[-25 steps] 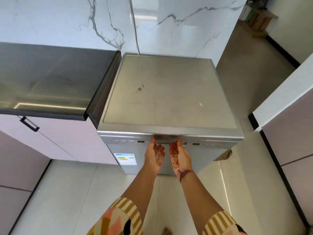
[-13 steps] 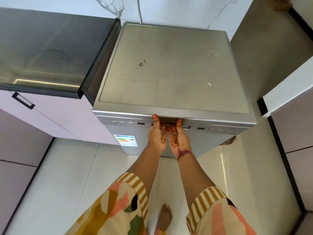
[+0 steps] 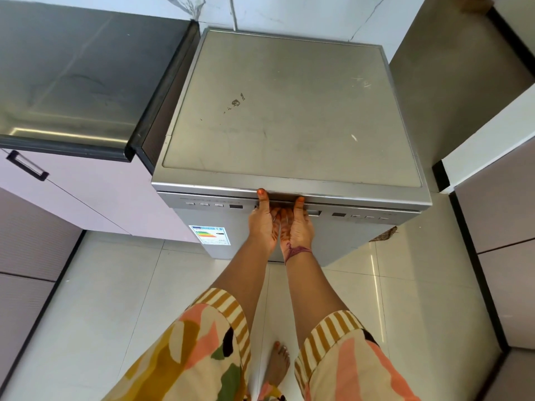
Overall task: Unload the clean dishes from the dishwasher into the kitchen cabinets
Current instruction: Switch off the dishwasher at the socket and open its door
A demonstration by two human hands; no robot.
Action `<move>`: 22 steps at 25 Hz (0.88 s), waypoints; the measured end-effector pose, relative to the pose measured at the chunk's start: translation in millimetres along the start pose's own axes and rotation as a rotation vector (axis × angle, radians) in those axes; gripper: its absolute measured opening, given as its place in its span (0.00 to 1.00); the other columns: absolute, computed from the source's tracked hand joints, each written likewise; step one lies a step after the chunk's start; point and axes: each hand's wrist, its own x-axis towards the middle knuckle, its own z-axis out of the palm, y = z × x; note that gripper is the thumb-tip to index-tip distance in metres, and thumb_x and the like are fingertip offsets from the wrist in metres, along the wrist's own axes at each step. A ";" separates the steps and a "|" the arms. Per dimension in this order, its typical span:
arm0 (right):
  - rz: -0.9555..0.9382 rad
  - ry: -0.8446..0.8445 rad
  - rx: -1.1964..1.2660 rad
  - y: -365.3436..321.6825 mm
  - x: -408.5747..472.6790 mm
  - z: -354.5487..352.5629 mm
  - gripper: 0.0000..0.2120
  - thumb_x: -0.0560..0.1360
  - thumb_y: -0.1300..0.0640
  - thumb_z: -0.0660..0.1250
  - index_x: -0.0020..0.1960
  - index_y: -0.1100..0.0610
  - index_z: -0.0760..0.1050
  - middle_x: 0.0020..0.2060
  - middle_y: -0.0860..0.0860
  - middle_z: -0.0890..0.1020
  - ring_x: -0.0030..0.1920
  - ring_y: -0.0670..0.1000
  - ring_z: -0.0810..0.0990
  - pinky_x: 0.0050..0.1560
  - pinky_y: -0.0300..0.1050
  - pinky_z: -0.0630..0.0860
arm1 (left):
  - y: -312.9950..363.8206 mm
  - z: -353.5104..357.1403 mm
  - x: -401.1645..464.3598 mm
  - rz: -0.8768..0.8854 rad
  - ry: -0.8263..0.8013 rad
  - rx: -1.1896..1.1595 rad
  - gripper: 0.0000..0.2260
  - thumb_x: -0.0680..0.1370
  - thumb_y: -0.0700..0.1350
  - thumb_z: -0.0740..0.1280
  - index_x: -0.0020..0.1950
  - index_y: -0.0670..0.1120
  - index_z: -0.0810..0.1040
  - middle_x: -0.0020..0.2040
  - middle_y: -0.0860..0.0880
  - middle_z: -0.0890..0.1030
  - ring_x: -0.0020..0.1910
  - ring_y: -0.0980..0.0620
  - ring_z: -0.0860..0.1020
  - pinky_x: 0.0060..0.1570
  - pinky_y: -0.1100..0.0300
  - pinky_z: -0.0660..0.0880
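A silver freestanding dishwasher (image 3: 289, 111) stands against the marble wall, its door (image 3: 344, 241) closed or nearly so. Both hands meet palm-up at the middle of the door's top edge. My left hand (image 3: 263, 225) and my right hand (image 3: 298, 228) have their fingers hooked up into the handle recess (image 3: 315, 212), hidden from view. Each thumb presses on the lip above the control strip. No dishes are in view.
A dark counter (image 3: 72, 76) over pink cabinets (image 3: 95, 198) with a black handle (image 3: 27, 166) adjoins the dishwasher's left side. More cabinets (image 3: 498, 204) stand at the right. My bare foot (image 3: 276, 363) is on the glossy tiled floor (image 3: 101, 299).
My hands rose from just below the control strip into the handle recess, thumbs coming onto the lip. My head moved closer and looks further down.
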 end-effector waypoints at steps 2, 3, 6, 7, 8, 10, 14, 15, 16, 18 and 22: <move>0.011 0.094 -0.031 3.7 -8.9 3.6 0.20 0.71 0.52 0.74 0.58 0.62 0.76 0.50 0.59 0.83 0.49 0.58 0.84 0.50 0.57 0.81 | -2.4 0.0 -6.5 -0.034 0.025 0.024 0.22 0.77 0.59 0.63 0.55 0.41 0.78 0.51 0.41 0.83 0.50 0.44 0.82 0.54 0.49 0.78; 0.016 0.153 -0.049 6.0 -15.2 1.9 0.22 0.69 0.52 0.76 0.58 0.61 0.76 0.49 0.58 0.84 0.46 0.57 0.84 0.45 0.55 0.82 | -6.0 -1.5 -13.7 -0.049 0.062 0.040 0.20 0.77 0.59 0.63 0.51 0.43 0.79 0.50 0.42 0.83 0.48 0.44 0.82 0.53 0.50 0.78; 0.039 0.241 -0.091 14.4 -44.3 -17.9 0.21 0.68 0.54 0.77 0.57 0.61 0.77 0.47 0.58 0.84 0.43 0.56 0.85 0.38 0.51 0.83 | -24.9 -21.9 -40.1 -0.096 0.126 0.057 0.19 0.79 0.58 0.62 0.54 0.42 0.78 0.48 0.44 0.82 0.46 0.46 0.81 0.52 0.51 0.77; 0.049 0.246 -0.089 17.9 -53.1 -26.2 0.22 0.67 0.54 0.78 0.57 0.61 0.77 0.47 0.58 0.84 0.43 0.57 0.85 0.38 0.52 0.83 | -30.0 -30.4 -47.2 -0.123 0.121 0.040 0.20 0.78 0.58 0.62 0.57 0.42 0.78 0.50 0.42 0.83 0.49 0.45 0.81 0.54 0.50 0.77; 0.060 0.251 -0.082 20.5 -63.2 -34.5 0.23 0.67 0.55 0.78 0.57 0.61 0.76 0.48 0.58 0.84 0.43 0.57 0.85 0.38 0.53 0.83 | -34.3 -38.1 -54.8 -0.158 0.112 0.015 0.21 0.78 0.58 0.63 0.59 0.41 0.77 0.52 0.41 0.82 0.52 0.43 0.81 0.56 0.48 0.77; 0.072 0.253 -0.072 24.8 -79.8 -49.1 0.22 0.67 0.56 0.78 0.57 0.61 0.75 0.48 0.58 0.83 0.43 0.57 0.85 0.36 0.52 0.82 | -43.8 -51.8 -67.6 -0.210 0.090 -0.033 0.22 0.77 0.58 0.64 0.61 0.42 0.76 0.55 0.40 0.82 0.54 0.42 0.81 0.59 0.45 0.76; 0.056 0.219 -0.123 33.5 -102.1 -80.6 0.24 0.67 0.57 0.78 0.58 0.64 0.76 0.49 0.59 0.84 0.45 0.56 0.85 0.46 0.53 0.82 | -59.8 -74.5 -91.5 -0.209 0.118 -0.034 0.21 0.77 0.56 0.66 0.63 0.43 0.74 0.53 0.42 0.82 0.52 0.45 0.81 0.58 0.49 0.77; 0.063 0.210 -0.149 36.1 -108.4 -91.5 0.24 0.66 0.57 0.78 0.58 0.64 0.76 0.50 0.59 0.84 0.46 0.56 0.85 0.48 0.53 0.82 | -63.9 -82.1 -97.5 -0.220 0.127 -0.019 0.21 0.77 0.56 0.66 0.64 0.43 0.74 0.52 0.43 0.82 0.52 0.46 0.81 0.59 0.49 0.76; 0.076 0.207 -0.169 39.0 -115.5 -103.4 0.24 0.66 0.57 0.78 0.58 0.64 0.76 0.51 0.59 0.84 0.47 0.56 0.85 0.49 0.52 0.82 | -68.1 -90.4 -105.2 -0.237 0.139 -0.003 0.21 0.77 0.56 0.66 0.64 0.43 0.74 0.52 0.44 0.82 0.53 0.46 0.81 0.59 0.50 0.76; 0.099 0.221 -0.178 44.7 -125.8 -125.9 0.23 0.67 0.57 0.78 0.58 0.65 0.76 0.51 0.60 0.83 0.48 0.56 0.84 0.50 0.51 0.81 | -78.3 -105.1 -117.5 -0.277 0.159 0.001 0.22 0.77 0.55 0.66 0.65 0.43 0.73 0.53 0.44 0.81 0.55 0.46 0.80 0.60 0.51 0.76; 0.120 0.255 -0.212 61.5 -151.7 -172.4 0.16 0.68 0.58 0.77 0.52 0.61 0.75 0.52 0.59 0.82 0.47 0.55 0.84 0.53 0.52 0.80 | -109.9 -138.7 -143.2 -0.317 0.200 -0.020 0.33 0.72 0.60 0.69 0.71 0.43 0.67 0.63 0.43 0.76 0.62 0.44 0.75 0.66 0.48 0.71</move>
